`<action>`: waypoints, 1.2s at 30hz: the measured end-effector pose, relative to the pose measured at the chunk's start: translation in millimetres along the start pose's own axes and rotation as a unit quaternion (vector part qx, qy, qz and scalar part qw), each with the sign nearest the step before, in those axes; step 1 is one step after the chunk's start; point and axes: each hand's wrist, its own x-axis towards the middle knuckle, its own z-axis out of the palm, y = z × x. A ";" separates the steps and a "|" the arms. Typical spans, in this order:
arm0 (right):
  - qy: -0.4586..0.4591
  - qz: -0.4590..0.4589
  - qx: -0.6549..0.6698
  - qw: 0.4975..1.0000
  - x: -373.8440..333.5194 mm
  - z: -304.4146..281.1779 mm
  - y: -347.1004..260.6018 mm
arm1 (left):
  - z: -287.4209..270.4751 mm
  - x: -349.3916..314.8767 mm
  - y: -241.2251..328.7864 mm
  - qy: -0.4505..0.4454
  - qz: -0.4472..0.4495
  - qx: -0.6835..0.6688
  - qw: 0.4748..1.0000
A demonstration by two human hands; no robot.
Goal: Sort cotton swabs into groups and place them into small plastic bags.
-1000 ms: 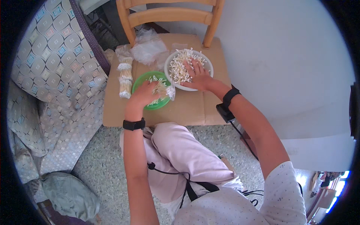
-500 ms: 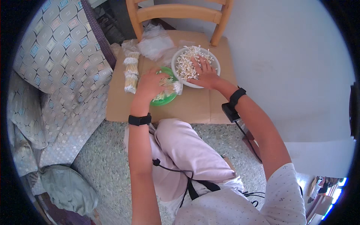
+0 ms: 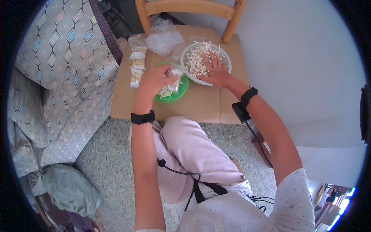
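A white bowl (image 3: 229, 65) heaped with loose cotton swabs (image 3: 196, 63) stands on the cardboard-covered chair seat. My right hand (image 3: 217, 72) lies on the heap with its fingers spread, gripping nothing. Just left of the bowl is a green plate (image 3: 169, 99) with more swabs on it. Over this plate my left hand (image 3: 154, 80) is curled, thumb and fingers at a small clear bag of cotton swabs (image 3: 176, 80). The fingertips are partly hidden, but they appear closed on the bag's edge.
Packed bundles of cotton swabs (image 3: 137, 67) lie in a row at the seat's left. Behind the plate are crumpled clear plastic bags (image 3: 165, 38). The wooden chair back (image 3: 189, 6) rises at the far side, a wall (image 3: 286, 77) at right, and patterned cloth (image 3: 65, 50) hangs at left.
My left hand has curled its fingers at the small bag, which now stands more upright over the plate. The right hand stays spread on the swabs. The whole view has shifted slightly.
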 end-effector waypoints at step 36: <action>0.037 0.002 0.003 0.999 2.3 4.6 -8.0 | 16.0 28.4 -9.3 0.126 0.137 -0.415 0.891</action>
